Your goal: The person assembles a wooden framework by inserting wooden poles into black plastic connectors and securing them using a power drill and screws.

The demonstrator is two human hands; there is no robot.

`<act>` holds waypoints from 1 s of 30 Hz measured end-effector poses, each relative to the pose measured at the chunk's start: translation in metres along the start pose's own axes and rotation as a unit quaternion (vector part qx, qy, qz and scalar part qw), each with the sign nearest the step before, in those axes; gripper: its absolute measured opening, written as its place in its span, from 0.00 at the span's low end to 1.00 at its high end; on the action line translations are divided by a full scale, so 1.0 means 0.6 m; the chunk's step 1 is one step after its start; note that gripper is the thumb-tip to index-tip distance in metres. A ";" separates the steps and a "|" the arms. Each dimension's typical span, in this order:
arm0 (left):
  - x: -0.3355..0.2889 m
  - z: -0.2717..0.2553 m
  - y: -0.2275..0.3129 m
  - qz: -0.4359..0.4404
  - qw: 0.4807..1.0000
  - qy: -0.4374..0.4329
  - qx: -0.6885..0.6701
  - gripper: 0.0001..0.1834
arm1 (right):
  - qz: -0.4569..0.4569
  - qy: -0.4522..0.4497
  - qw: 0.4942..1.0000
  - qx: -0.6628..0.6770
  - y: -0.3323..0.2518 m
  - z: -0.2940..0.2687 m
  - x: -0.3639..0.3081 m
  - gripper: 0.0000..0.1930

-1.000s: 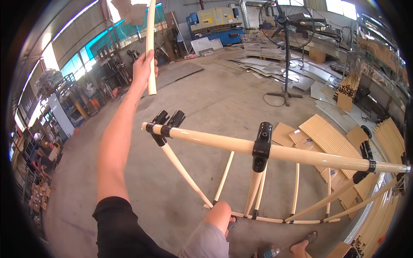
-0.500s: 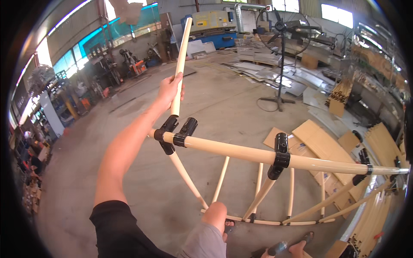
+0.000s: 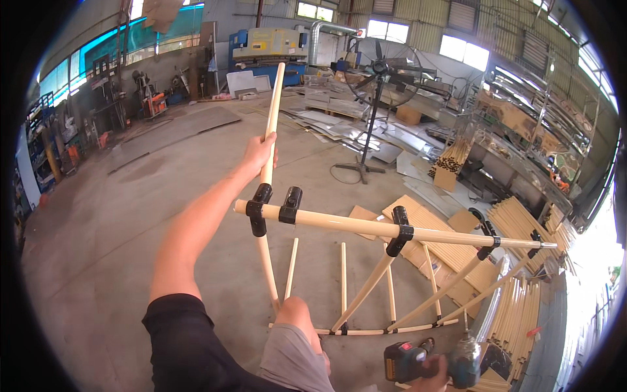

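Observation:
My left hand (image 3: 258, 157) is wrapped round a beige pipe (image 3: 274, 98) that stands upright, leaning slightly right. Its lower end sits in a black clamp connector (image 3: 260, 210) near the left end of a long beige rail (image 3: 339, 222). A second black connector (image 3: 290, 205) with an upward socket is just to the right. Low at the right, my right hand (image 3: 432, 375) grips a cordless drill (image 3: 465, 359), bit pointing up and battery to the left. More black connectors, such as this one (image 3: 400, 231), join the rail to slanting pipes below.
Below, a lower beige rail (image 3: 366, 332) with several upright pipes lies near my bent knee (image 3: 297, 312). Cardboard (image 3: 418, 261) and pipe bundles (image 3: 513, 313) lie to the right. Farther off stand a pedestal fan (image 3: 371, 117), sheet metal on the floor and a yellow-and-blue machine (image 3: 269, 46).
The pipe in my left hand has gone down into the connector's socket. My right hand has come into view with the drill. The view has turned to the right.

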State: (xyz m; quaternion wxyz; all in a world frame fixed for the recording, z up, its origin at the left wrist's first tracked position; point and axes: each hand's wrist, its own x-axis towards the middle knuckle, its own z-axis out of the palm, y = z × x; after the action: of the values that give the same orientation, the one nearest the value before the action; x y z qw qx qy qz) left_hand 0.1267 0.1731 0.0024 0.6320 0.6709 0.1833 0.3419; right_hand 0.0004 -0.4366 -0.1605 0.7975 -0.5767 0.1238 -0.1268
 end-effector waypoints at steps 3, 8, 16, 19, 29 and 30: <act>-0.003 -0.006 -0.024 -0.018 1.000 -0.002 -0.022 0.17 | -0.084 -0.106 0.990 0.027 -0.053 -0.006 0.003 0.20; -0.004 0.003 -0.042 -0.077 0.995 -0.001 -0.060 0.16 | -0.122 -0.263 0.956 -0.037 -0.173 0.071 0.009 0.26; -0.021 -0.057 -0.064 -0.130 0.987 -0.083 -0.054 0.15 | -0.403 -0.499 0.678 -0.359 -0.330 0.425 0.024 0.23; -0.042 -0.042 -0.051 -0.124 0.979 -0.115 -0.114 0.14 | -0.288 -0.527 0.695 -0.395 -0.382 0.559 -0.018 0.21; -0.030 -0.035 -0.040 -0.022 0.998 -0.061 -0.010 0.13 | -0.234 -0.617 0.578 -0.480 -0.334 0.743 -0.064 0.15; -0.028 -0.031 -0.036 -0.017 0.998 -0.059 0.000 0.13 | -0.233 -0.620 0.572 -0.485 -0.332 0.749 -0.060 0.15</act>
State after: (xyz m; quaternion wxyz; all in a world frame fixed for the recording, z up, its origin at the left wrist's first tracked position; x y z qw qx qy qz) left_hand 0.1059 0.1778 -0.0229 0.6475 0.6865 0.1569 0.2913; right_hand 0.1093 -0.0855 0.1674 0.2238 -0.8235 -0.4963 0.1595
